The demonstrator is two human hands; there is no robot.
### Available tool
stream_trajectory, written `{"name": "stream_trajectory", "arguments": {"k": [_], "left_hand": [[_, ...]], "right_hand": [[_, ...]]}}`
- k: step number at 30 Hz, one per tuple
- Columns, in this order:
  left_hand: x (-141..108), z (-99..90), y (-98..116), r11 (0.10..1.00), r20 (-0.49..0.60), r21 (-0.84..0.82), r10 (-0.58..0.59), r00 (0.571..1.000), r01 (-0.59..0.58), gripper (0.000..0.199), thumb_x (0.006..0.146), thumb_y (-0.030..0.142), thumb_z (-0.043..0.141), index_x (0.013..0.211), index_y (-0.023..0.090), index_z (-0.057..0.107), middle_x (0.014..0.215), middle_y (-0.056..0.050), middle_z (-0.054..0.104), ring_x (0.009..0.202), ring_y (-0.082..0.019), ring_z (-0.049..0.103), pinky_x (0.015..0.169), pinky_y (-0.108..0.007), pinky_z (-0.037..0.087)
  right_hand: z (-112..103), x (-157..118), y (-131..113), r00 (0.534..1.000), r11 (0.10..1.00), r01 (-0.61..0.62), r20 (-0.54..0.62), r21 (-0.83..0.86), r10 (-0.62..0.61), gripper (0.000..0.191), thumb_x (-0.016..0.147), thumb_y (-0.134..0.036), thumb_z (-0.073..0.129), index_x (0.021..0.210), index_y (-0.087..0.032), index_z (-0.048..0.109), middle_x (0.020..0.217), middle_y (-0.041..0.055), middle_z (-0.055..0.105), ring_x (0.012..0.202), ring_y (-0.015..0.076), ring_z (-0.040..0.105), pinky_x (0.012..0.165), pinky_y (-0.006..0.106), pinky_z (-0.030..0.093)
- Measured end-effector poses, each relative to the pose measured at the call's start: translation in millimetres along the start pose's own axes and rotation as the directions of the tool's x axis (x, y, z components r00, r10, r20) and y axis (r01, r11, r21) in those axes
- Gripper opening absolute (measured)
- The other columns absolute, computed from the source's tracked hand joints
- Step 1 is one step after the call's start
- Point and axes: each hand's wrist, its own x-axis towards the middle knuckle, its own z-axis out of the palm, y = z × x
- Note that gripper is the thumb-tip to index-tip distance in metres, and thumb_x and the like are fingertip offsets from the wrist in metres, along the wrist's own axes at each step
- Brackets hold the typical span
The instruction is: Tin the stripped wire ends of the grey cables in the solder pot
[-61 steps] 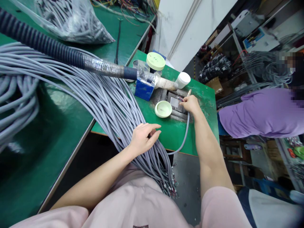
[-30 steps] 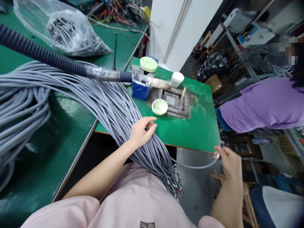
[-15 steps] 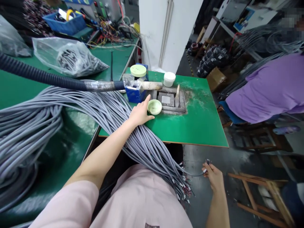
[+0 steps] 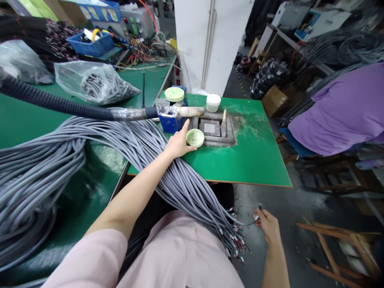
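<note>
My left hand lies over the cable bundle with index finger and thumb spread around the left side of a shallow pale-green dish; the hand is open, and I cannot tell whether it touches the rim. Out past the table's front edge, my right hand is closed on the end of one grey cable, pinched near its white tip. The bundle of grey cables runs from the left table across my lap, its stripped, coloured wire ends hanging down. Right of the dish is a square solder pot, with a flat stick leaning in it.
A ribbed black hose ends in a pale nozzle over a blue box. A white tub and a green-lidded jar stand behind. A person in purple sits at right, above a wooden stool.
The view has shifted slightly, so the tables and hose sit a little lower and further right. My left hand stays beside the dish; my right hand still holds the cable end.
</note>
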Motion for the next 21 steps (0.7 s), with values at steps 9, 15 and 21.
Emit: {"name": "stream_trajectory", "arguments": {"k": [9,15,21], "left_hand": [[-5.1,-4.8,-2.8,0.996,0.023,-0.08,0.038,0.999,-0.036,0.12,0.059,0.034,0.083,0.151,0.022,0.007,0.13,-0.017,0.054,0.114,-0.035,0.054,0.093,-0.049,0.043],[-23.9,-16.4,-14.8,0.929,-0.109,-0.357,0.061,0.992,-0.097,0.098,0.07,0.041,0.074,0.149,0.027,0.017,0.128,-0.014,0.054,0.103,-0.024,0.06,0.08,-0.036,0.051],[-41.9,-29.8,-30.2,0.859,-0.459,-0.489,-0.107,0.882,-0.15,0.066,0.077,0.038,0.069,0.134,0.024,0.039,0.102,-0.006,0.065,0.077,-0.013,0.063,0.063,-0.024,0.051]], "right_hand": [[-17.0,14.4,24.2,0.996,0.809,-0.08,-0.068,-0.583,0.05,0.039,0.063,-0.06,0.056,0.057,-0.022,0.063,0.062,0.0134,0.067,0.06,0.0308,0.066,0.057,0.041,0.05],[-29.7,10.1,9.7,0.987,0.764,0.003,-0.119,-0.645,-0.105,0.069,0.071,-0.058,0.044,0.117,-0.008,0.06,0.106,0.0215,0.069,0.098,0.0353,0.065,0.085,0.046,0.049],[52.6,10.3,-30.4,0.894,0.819,0.423,0.323,-0.387,-0.309,0.05,0.078,-0.05,0.045,0.103,-0.013,0.066,0.111,0.0188,0.068,0.105,0.0308,0.062,0.097,0.044,0.044]]}}
